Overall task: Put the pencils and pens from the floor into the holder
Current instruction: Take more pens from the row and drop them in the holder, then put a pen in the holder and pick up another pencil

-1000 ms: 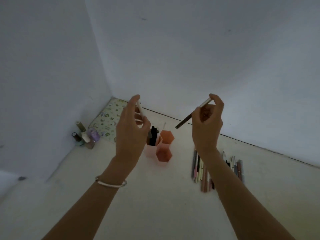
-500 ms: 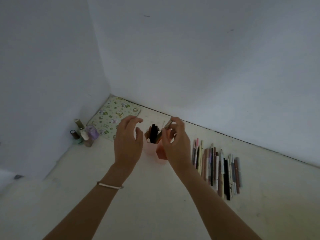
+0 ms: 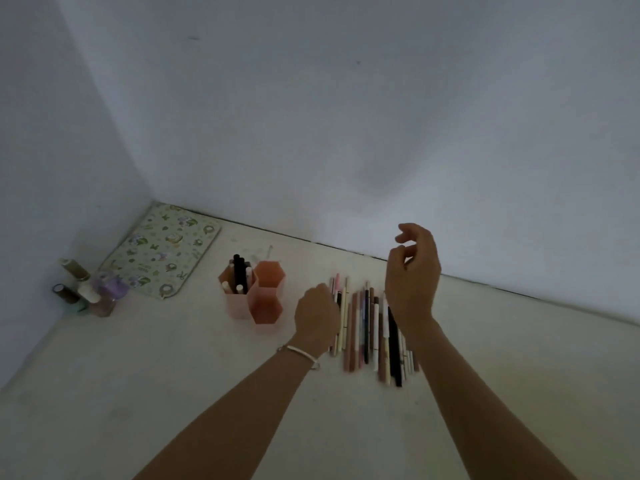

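patterned mat in corner | small bottles beside it, by wall

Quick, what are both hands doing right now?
Left hand: down on the row of pens; grip hidden, cannot tell.
Right hand: raised, open, empty.

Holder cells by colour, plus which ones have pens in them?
Pale pink hexagonal plastic cells: 1, with pens and pencils standing in it
Orange hexagonal plastic cells: 2, the back one looks empty, the front one's inside is hidden
Total: 3 cells, joined as one holder, left of the row of pens and pencils on the floor
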`<action>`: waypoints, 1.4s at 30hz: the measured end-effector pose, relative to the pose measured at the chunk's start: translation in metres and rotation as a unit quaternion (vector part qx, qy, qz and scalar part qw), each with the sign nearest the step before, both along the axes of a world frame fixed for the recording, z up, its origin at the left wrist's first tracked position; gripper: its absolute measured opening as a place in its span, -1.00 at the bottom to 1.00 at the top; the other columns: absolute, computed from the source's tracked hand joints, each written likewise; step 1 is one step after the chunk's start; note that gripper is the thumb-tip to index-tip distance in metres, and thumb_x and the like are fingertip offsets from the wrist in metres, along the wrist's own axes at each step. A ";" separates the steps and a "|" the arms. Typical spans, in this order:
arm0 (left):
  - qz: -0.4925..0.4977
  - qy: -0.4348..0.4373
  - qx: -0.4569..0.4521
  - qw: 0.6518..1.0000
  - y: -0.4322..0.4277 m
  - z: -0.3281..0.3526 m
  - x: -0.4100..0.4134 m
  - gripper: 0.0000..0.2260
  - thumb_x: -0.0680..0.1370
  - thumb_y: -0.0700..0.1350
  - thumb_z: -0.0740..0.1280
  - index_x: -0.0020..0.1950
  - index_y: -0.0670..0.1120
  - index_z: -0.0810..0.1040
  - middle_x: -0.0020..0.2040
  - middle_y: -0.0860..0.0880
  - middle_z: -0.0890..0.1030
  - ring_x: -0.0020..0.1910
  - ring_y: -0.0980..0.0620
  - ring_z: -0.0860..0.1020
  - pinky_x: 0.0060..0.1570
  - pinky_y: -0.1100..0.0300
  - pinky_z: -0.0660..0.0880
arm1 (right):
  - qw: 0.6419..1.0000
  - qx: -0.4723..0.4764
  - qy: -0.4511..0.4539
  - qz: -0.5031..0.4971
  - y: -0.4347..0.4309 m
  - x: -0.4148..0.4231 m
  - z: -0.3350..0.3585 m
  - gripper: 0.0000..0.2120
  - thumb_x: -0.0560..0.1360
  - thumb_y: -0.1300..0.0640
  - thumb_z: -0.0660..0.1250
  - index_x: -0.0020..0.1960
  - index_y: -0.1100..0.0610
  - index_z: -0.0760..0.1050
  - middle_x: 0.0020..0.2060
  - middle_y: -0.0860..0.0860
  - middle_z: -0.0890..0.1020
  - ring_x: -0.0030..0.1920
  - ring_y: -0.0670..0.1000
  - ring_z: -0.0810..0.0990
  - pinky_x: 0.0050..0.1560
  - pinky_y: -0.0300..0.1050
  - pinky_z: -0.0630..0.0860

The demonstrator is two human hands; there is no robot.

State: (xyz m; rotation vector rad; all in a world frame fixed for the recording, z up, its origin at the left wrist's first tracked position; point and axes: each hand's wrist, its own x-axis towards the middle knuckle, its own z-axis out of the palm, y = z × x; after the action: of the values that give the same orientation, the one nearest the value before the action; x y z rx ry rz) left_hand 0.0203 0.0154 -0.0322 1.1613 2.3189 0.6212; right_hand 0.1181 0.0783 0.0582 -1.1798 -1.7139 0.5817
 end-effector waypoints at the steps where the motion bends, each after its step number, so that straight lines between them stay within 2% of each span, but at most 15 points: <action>1: 0.009 -0.007 -0.038 0.999 0.002 -0.009 0.003 -0.86 0.60 -0.15 0.18 0.09 -0.15 0.47 0.07 -0.12 0.57 0.06 -0.10 0.57 -0.01 0.12 0.48 | 1.000 -0.003 -0.008 -0.002 0.002 0.010 -0.003 -0.66 0.48 0.39 0.19 0.14 0.08 0.48 -0.06 -0.04 0.56 -0.27 -0.09 0.46 -0.26 -0.39 0.38; 7: 0.049 0.002 -0.094 0.994 0.015 -0.028 0.013 -0.84 0.58 -0.22 0.17 0.14 -0.17 0.43 0.12 -0.15 0.56 0.08 -0.13 0.57 -0.01 0.07 0.51 | 0.998 -0.028 -0.054 -0.014 0.010 0.053 -0.033 -0.67 0.47 0.41 0.19 0.14 0.13 0.50 -0.09 -0.03 0.58 -0.32 -0.06 0.46 -0.31 -0.26 0.40; 13: 0.087 -0.052 -0.101 0.990 0.018 -0.023 0.007 -0.86 0.55 -0.25 0.28 0.09 -0.20 0.47 0.09 -0.17 0.57 0.06 -0.16 0.58 -0.14 0.13 0.43 | 0.996 -0.053 -0.073 0.000 0.006 0.051 -0.053 -0.68 0.46 0.41 0.21 0.14 0.14 0.50 -0.11 -0.02 0.58 -0.36 -0.06 0.45 -0.34 -0.38 0.38; 15: 0.096 -0.052 -0.065 0.992 0.018 -0.016 0.002 -0.88 0.55 -0.21 0.28 0.07 -0.19 0.49 0.05 -0.16 0.59 0.00 -0.13 0.59 -0.14 0.15 0.46 | 0.996 -0.061 -0.070 0.009 0.005 0.045 -0.053 -0.68 0.47 0.40 0.21 0.15 0.14 0.50 -0.11 -0.03 0.57 -0.34 -0.10 0.46 -0.34 -0.38 0.40; 18: 0.126 -0.067 0.109 0.984 0.017 0.017 -0.013 -0.92 0.55 -0.20 0.29 0.03 -0.14 0.50 -0.04 -0.07 0.59 -0.12 0.00 0.58 -0.12 0.15 0.56 | 0.991 -0.097 -0.086 0.038 0.007 0.021 -0.054 -0.72 0.51 0.35 0.22 0.15 0.12 0.50 -0.10 -0.05 0.58 -0.31 -0.19 0.50 -0.27 -0.38 0.47; 20: 0.131 -0.084 0.219 0.963 0.013 0.053 -0.027 -0.92 0.52 -0.21 0.32 -0.01 -0.10 0.49 -0.12 0.01 0.58 -0.21 0.09 0.56 -0.20 0.27 0.53 | 0.977 -0.127 -0.159 0.064 0.009 -0.004 -0.066 -0.78 0.53 0.29 0.24 0.15 0.14 0.50 -0.07 -0.04 0.59 -0.19 -0.13 0.55 -0.11 -0.21 0.56; 22: 0.136 -0.099 0.276 0.946 0.003 0.083 -0.042 -0.88 0.51 -0.22 0.34 -0.01 -0.07 0.47 -0.18 0.09 0.56 -0.26 0.20 0.54 -0.26 0.39 0.48 | 0.947 -0.165 -0.262 0.086 0.008 -0.030 -0.086 -0.81 0.53 0.24 0.24 0.13 0.16 0.49 -0.05 0.04 0.60 -0.09 0.02 0.58 -0.05 -0.07 0.56; 24: 0.152 -0.120 0.302 0.933 -0.007 0.099 -0.055 -0.81 0.50 -0.22 0.36 0.06 -0.06 0.44 -0.20 0.12 0.56 -0.26 0.22 0.57 -0.27 0.38 0.53 | 0.907 -0.180 -0.365 0.112 0.003 -0.047 -0.106 -0.82 0.56 0.19 0.21 0.14 0.20 0.43 0.00 0.11 0.58 -0.01 0.11 0.59 -0.03 -0.03 0.55; 26: 0.169 -0.118 0.306 0.929 -0.019 0.104 -0.067 -0.79 0.50 -0.23 0.36 0.09 -0.07 0.43 -0.21 0.14 0.55 -0.27 0.20 0.58 -0.30 0.39 0.55 | 0.876 -0.174 -0.433 0.119 -0.001 -0.055 -0.122 -0.73 0.58 0.15 0.20 0.25 0.23 0.35 0.07 0.15 0.57 0.06 0.16 0.59 0.06 0.03 0.55; 28: 0.175 -0.117 0.296 0.932 -0.030 0.106 -0.076 -0.84 0.51 -0.23 0.34 0.06 -0.07 0.44 -0.22 0.14 0.54 -0.25 0.17 0.59 -0.30 0.40 0.54 | 0.865 -0.173 -0.457 0.110 -0.003 -0.056 -0.130 -0.60 0.60 0.18 0.17 0.40 0.26 0.24 0.15 0.18 0.55 0.11 0.18 0.58 0.10 0.02 0.54; 31: 0.184 -0.137 0.297 0.927 -0.040 0.105 -0.086 -0.91 0.53 -0.21 0.29 -0.02 -0.03 0.45 -0.21 0.10 0.57 -0.18 0.05 0.62 -0.18 0.17 0.59 | 0.849 -0.159 -0.492 0.109 -0.003 -0.058 -0.135 -0.49 0.61 0.26 0.08 0.52 0.30 0.06 0.25 0.19 0.49 0.19 0.15 0.55 0.14 -0.05 0.52; 33: 0.192 -0.171 0.313 0.914 -0.045 0.106 -0.089 -0.93 0.56 -0.20 0.24 -0.06 -0.03 0.45 -0.23 0.06 0.59 -0.21 0.06 0.61 -0.24 0.22 0.56 | 0.837 -0.143 -0.518 0.106 -0.004 -0.061 -0.134 -0.48 0.61 0.29 0.06 0.53 0.32 0.01 0.26 0.18 0.49 0.20 0.11 0.55 0.13 -0.11 0.50; 36: 0.192 -0.181 0.335 0.904 -0.051 0.111 -0.092 -0.87 0.62 -0.16 0.19 -0.11 -0.08 0.45 -0.27 0.01 0.59 -0.27 0.07 0.60 -0.37 0.30 0.51 | 0.829 -0.141 -0.534 0.090 -0.009 -0.068 -0.130 -0.55 0.61 0.32 0.07 0.48 0.34 0.13 0.21 0.14 0.52 0.17 0.08 0.57 0.07 -0.14 0.52; 39: 0.192 -0.153 0.348 0.905 -0.056 0.113 -0.097 -0.79 0.62 -0.11 0.19 -0.12 -0.19 0.49 -0.29 -0.05 0.58 -0.28 0.02 0.60 -0.28 0.09 0.61 | 0.831 -0.166 -0.526 0.074 -0.014 -0.075 -0.125 -0.69 0.59 0.32 0.12 0.33 0.28 0.33 0.21 0.16 0.51 0.15 0.09 0.59 0.05 -0.11 0.55; 42: 0.202 -0.114 0.370 0.899 -0.062 0.116 -0.107 -0.80 0.61 -0.10 0.22 -0.14 -0.15 0.53 -0.24 -0.12 0.61 -0.23 -0.07 0.62 -0.22 0.05 0.61 | 0.849 -0.178 -0.492 0.068 -0.021 -0.082 -0.126 -0.74 0.57 0.34 0.15 0.25 0.25 0.37 0.16 0.17 0.54 0.09 0.10 0.61 -0.01 -0.09 0.56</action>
State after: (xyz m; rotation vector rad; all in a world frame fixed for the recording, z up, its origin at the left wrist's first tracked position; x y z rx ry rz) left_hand -0.0871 -0.0464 0.0834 0.7978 2.1654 1.8052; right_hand 0.0366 0.0577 -0.0676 -1.8216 -2.6433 0.3922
